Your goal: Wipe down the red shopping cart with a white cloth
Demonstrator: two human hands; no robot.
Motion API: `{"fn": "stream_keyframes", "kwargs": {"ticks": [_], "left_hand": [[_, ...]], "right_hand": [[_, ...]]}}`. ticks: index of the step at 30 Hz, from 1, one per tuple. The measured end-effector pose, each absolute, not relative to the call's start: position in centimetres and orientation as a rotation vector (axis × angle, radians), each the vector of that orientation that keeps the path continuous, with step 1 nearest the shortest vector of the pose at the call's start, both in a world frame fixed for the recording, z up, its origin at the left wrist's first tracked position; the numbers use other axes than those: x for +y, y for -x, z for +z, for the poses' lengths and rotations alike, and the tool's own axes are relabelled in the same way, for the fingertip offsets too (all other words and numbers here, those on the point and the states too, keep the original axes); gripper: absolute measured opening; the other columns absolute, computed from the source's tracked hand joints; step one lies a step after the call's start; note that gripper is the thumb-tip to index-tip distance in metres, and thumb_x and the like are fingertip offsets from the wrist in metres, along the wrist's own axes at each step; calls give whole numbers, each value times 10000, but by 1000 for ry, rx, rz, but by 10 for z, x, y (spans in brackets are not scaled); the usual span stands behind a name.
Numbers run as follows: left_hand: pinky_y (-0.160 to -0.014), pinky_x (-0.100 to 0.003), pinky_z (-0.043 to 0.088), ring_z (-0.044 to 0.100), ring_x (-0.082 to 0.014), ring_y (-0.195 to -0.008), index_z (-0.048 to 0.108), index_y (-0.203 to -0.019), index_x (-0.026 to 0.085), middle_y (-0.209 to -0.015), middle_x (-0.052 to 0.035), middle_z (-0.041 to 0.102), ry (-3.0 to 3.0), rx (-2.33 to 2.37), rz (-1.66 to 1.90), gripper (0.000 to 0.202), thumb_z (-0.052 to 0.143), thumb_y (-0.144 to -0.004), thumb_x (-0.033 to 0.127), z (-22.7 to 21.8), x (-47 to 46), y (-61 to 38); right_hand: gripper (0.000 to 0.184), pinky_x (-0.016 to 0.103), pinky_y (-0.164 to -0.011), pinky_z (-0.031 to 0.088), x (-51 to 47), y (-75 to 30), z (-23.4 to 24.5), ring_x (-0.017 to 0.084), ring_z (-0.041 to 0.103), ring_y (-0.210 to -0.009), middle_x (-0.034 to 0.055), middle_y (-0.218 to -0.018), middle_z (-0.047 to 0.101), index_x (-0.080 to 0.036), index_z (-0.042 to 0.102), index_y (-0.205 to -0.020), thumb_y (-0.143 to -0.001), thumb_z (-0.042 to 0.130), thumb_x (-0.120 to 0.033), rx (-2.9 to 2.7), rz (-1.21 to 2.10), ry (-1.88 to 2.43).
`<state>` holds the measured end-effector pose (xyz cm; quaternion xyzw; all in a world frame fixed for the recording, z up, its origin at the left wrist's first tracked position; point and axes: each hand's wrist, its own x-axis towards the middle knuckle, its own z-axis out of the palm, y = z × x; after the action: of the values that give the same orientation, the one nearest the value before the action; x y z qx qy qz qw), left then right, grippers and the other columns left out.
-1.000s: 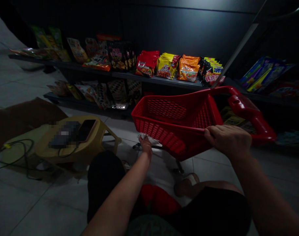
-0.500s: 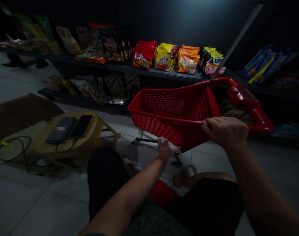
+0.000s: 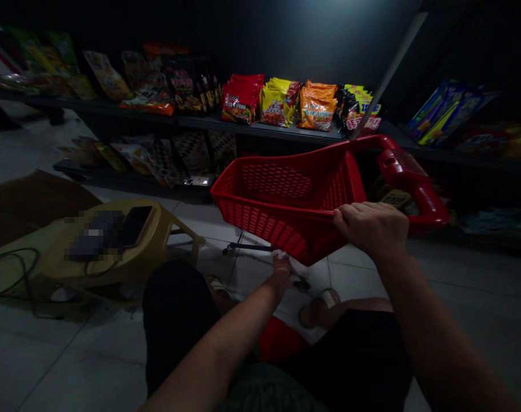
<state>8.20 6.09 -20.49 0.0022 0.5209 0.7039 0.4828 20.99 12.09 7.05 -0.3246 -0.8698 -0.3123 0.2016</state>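
A red plastic shopping cart (image 3: 281, 220) with perforated basket walls stands in front of me, its thick handle at the right. My right hand (image 3: 374, 228) is closed around the near upper rim of the basket. Below the basket, my left hand (image 3: 281, 269) is closed on a white cloth (image 3: 299, 268), held by the cart's dark lower frame (image 3: 251, 247). Part of the cloth hangs out to the right of the fingers. The left fingertips are partly hidden, and the picture is dim.
Behind the cart runs a dark shelf (image 3: 281, 127) with red, yellow and orange noodle packets (image 3: 318, 106). At left, a yellowish plastic stool (image 3: 157, 223) carries a phone (image 3: 135, 226) and a blurred-out dark item. A cable (image 3: 26, 269) and a cardboard sheet (image 3: 41, 194) lie near it.
The whole view has shifted, so the cart, shelf and stool appear further left. My left hand with the cloth is slightly lower beneath the basket. My right hand keeps its hold on the rim.
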Motion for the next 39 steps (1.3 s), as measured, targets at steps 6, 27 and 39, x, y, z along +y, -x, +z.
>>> {"fn": "stream_keyframes", "kwargs": {"ticks": [6, 27, 39], "left_hand": [[-1061, -377, 422, 560, -179, -1138, 561, -1174, 245, -1191, -44, 602, -544, 1436, 1783, 297, 588, -882, 201, -157, 64, -66], [-965, -418, 473, 564, -238, -1090, 630, -1178, 259, -1137, -76, 633, -2225, 1549, 1269, 313, 572, -886, 161, -101, 57, -81], [-904, -381, 490, 575, -219, -1049, 585, -1117, 202, -1087, -82, 598, -2101, 1870, 1323, 245, 463, -914, 138, -129, 41, 17]], "right_hand": [[320, 318, -657, 304, 126, -207, 70, 161, 591, -619, 19, -644, 684, -192, 623, -652, -919, 509, -327, -2419, -874, 922], [349, 310, -661, 305, 113, -220, 73, 148, 567, -595, 26, -615, 680, -194, 627, -623, -928, 502, -310, -2355, -773, 916], [374, 319, -663, 284, 114, -216, 73, 148, 577, -622, 26, -639, 685, -196, 619, -629, -953, 472, -311, -2371, -703, 911]]}}
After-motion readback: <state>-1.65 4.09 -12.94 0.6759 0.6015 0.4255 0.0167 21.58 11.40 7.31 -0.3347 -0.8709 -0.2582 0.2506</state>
